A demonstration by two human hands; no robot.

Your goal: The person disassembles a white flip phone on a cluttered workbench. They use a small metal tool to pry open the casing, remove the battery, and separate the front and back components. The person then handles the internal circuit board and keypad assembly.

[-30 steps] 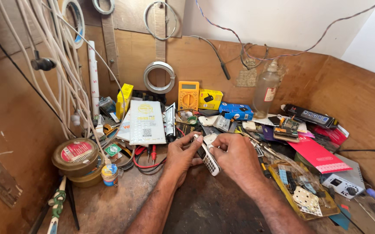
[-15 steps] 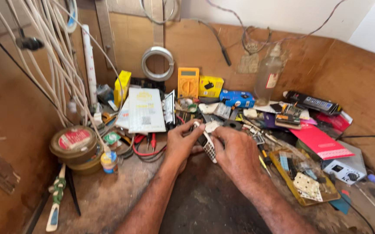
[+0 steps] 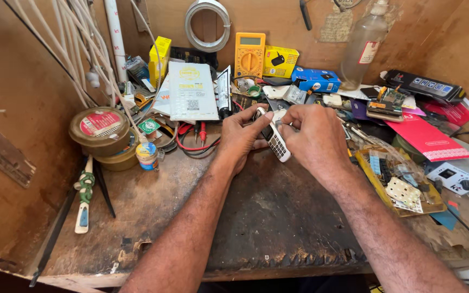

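Fingers of both hands close on a small keypad phone (image 3: pixel 274 140) above the middle of the workbench (image 3: pixel 267 217). The left hand (image 3: pixel 243 137) wraps it from the left side, the thumb (image 3: pixel 261 118) laid along its upper end and the other fingers curled beneath. The right hand (image 3: pixel 316 135) comes over from the right with its fingers bent and pressed together at the phone's top edge (what the fingertips are pinching there I cannot tell, since the knuckles hide it).

The phone is a slim bar, pale at the sides, with a dark upper part and rows of light keys toward its lower end. Its keyed face is turned up toward the camera. The long axis runs on a diagonal: the upper end points up and left toward the back wall, and the keypad end points down and right toward the person. It is held just clear of the dark worn patch of the bench, not lying on it.

Behind the hands lie a white pouch (image 3: pixel 193 91), a yellow multimeter (image 3: pixel 249 54) leaning on the wall, and a blue box (image 3: pixel 317 79). To the left stand stacked round tins (image 3: pixel 103 135); to the right, a yellow tray (image 3: pixel 402 184) of small parts and a red card (image 3: pixel 428 138).
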